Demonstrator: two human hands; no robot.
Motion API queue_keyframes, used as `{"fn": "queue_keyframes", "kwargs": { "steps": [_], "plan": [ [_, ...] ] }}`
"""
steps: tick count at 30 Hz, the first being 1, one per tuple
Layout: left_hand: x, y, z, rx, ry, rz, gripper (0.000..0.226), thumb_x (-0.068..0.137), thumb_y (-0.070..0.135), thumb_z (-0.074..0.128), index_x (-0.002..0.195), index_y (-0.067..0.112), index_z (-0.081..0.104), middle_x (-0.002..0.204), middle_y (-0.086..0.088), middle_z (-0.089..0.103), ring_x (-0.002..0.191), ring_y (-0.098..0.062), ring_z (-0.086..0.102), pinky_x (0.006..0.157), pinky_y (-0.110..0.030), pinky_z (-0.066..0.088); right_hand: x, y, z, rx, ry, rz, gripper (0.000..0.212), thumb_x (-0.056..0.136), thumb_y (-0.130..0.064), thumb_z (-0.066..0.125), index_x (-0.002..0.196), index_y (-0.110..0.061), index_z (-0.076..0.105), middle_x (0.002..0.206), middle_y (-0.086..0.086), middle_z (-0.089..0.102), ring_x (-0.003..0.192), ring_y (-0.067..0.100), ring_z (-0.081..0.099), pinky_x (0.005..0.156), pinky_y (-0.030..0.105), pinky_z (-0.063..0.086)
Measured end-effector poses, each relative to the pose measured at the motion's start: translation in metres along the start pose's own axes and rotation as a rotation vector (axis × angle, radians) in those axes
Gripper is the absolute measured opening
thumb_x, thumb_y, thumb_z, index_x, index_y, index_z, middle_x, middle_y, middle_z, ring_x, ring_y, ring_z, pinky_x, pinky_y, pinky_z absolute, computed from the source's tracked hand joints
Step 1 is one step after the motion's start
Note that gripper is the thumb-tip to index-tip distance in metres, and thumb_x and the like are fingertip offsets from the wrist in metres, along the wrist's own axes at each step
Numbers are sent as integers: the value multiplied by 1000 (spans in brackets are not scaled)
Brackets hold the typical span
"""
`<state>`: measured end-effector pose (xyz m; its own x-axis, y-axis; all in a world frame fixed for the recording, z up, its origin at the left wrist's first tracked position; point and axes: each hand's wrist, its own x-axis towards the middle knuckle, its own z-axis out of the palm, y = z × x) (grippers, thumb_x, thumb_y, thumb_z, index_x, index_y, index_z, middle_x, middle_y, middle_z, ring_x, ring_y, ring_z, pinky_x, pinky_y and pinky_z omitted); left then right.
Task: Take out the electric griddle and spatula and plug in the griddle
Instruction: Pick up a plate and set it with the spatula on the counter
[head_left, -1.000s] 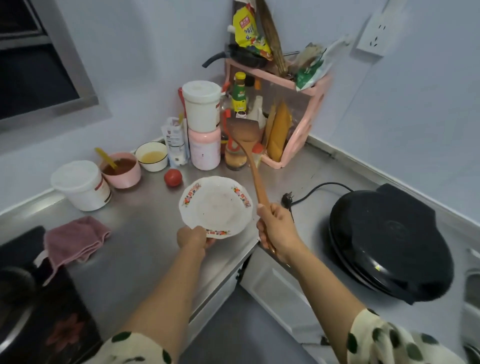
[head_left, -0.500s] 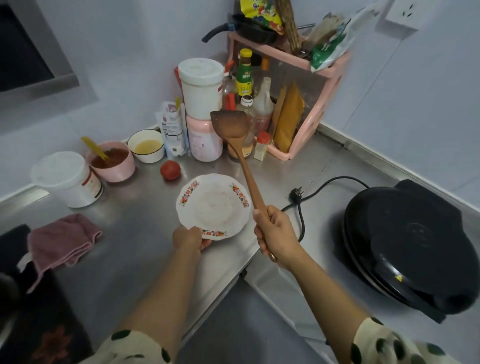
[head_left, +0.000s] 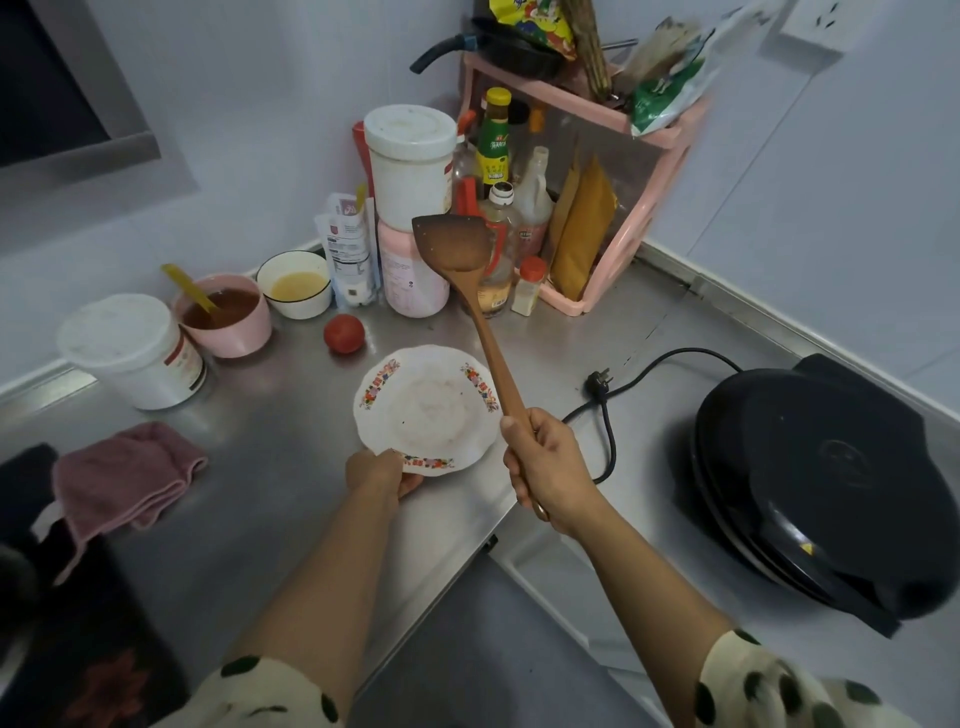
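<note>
A: Item 1, spatula (head_left: 485, 332). Loc.?
B: Wooden, in right hand (head_left: 550, 462). Fingers wrapped round the lower handle, thumb along it. Held clear above the table (head_left: 260, 467), touching nothing else.
A: Orientation?
B: Long axis runs from the wrist up and away, leaning a bit left. Blade at the far, high end, in front of the bottles by the pink rack (head_left: 639, 218). Butt end pokes out below the palm.
A: Item 2, griddle (head_left: 821, 478)?
B: Black, round, lid closed, on the table at right, well apart from the plate (head_left: 426, 410). Cord (head_left: 670, 356) leaves its far left side and loops back to the plug (head_left: 597, 382), which lies loose on the table btw. plate and griddle. Prongs seem to point toward the back wall; too small to be sure.
A: Left hand (head_left: 382, 473)?
B: Fingers pinching the near rim of the flowered plate. Can't tell if it's lifted or resting.
A: Step in hand?
B: Est.: both items are out and the spatula needs parking, prob. on or beside the plate. Plug-in not yet done.
A: Next move, req.?
B: Free the right hand, take the plug by its body, carry it to the wall socket (head_left: 815, 23), high on the right wall above the rack. Plug and socket are well apart, so cord slack is the thing to watch.
</note>
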<state>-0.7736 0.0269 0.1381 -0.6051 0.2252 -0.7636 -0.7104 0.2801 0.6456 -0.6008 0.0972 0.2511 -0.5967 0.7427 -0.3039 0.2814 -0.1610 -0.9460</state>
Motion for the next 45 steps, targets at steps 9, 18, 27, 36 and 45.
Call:
{"fn": "queue_keyframes", "kwargs": {
  "steps": [9, 18, 27, 36, 45],
  "plan": [
    [-21, 12, -4, 38, -112, -13, 39, 95, 4, 51, 134, 4, 46, 130, -17, 57, 114, -33, 60, 83, -39, 55, -16, -6, 5, 11, 21, -1, 25, 99, -31, 49, 85, -11, 44, 58, 6, 47, 34, 12, 37, 35, 21, 33],
    [-63, 36, -32, 437, 31, 191, 42, 90, 4, 47, 131, -1, 49, 131, -18, 55, 116, -38, 55, 92, -42, 50, -55, -23, 22, 17, 85, -16, 25, 98, -32, 49, 85, -11, 44, 57, 5, 48, 33, 11, 39, 33, 20, 33],
    [-110, 41, -89, 634, 39, 500, 23, 90, 8, 49, 101, -3, 66, 110, -20, 67, 102, -35, 62, 84, -36, 49, -104, -3, 98, 209, 240, 159, 20, 98, -27, 46, 82, -16, 47, 58, 6, 45, 33, 12, 38, 31, 16, 30],
    [-105, 37, -160, 579, 77, 564, 20, 89, 11, 50, 89, 4, 69, 100, -19, 72, 99, -35, 65, 87, -40, 52, -99, 32, 169, 266, 312, 299, 23, 99, -26, 41, 80, -14, 43, 59, 5, 43, 39, 16, 39, 35, 20, 33],
    [-91, 38, -188, 584, 99, 586, 21, 89, 6, 48, 91, -1, 68, 102, -22, 71, 99, -35, 64, 84, -38, 48, -83, 56, 199, 226, 371, 354, 23, 99, -30, 41, 87, -11, 45, 62, 8, 46, 40, 18, 43, 35, 19, 34]
  ]
}}
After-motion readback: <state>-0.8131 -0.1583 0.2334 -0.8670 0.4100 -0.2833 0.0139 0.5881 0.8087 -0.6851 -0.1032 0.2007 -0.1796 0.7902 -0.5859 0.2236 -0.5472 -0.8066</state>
